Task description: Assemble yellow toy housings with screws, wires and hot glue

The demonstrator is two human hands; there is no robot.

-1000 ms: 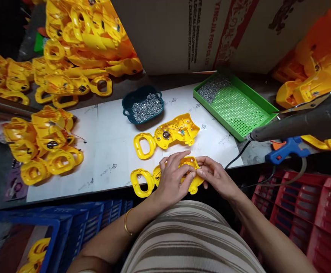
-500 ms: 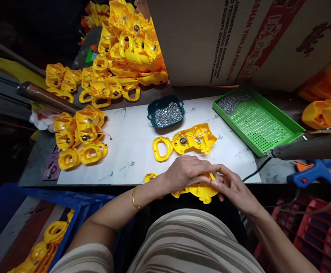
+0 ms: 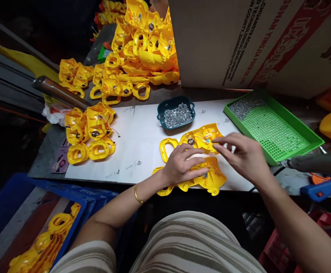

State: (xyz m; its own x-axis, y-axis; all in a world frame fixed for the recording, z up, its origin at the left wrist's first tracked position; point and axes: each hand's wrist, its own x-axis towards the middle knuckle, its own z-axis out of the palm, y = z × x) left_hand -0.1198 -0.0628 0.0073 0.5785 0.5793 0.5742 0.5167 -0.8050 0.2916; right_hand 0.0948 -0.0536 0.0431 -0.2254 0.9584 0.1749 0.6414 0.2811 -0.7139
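Two yellow plastic toy shells lie on a white sheet [image 3: 142, 132]. My left hand [image 3: 182, 165] rests on the near shell [image 3: 211, 180] at the table's front edge, fingers curled down onto it. My right hand [image 3: 243, 155] hovers just above, fingers spread, their tips over the far shell [image 3: 195, 140], which shows wires and a small round part inside. Nothing is visible in the right hand.
A dark teal dish of screws [image 3: 177, 113] and a green perforated tray [image 3: 273, 129] with screws stand behind. Piles of yellow shells [image 3: 90, 132] lie left and at the back [image 3: 142, 49]. A cardboard box [image 3: 256, 41], a blue glue gun [image 3: 322, 187] and a blue crate [image 3: 34, 227] surround the table.
My right hand let go of the near shell and moved up toward the far shell, fingers spreading. The left hand stays on the near shell. The camera shifted left.
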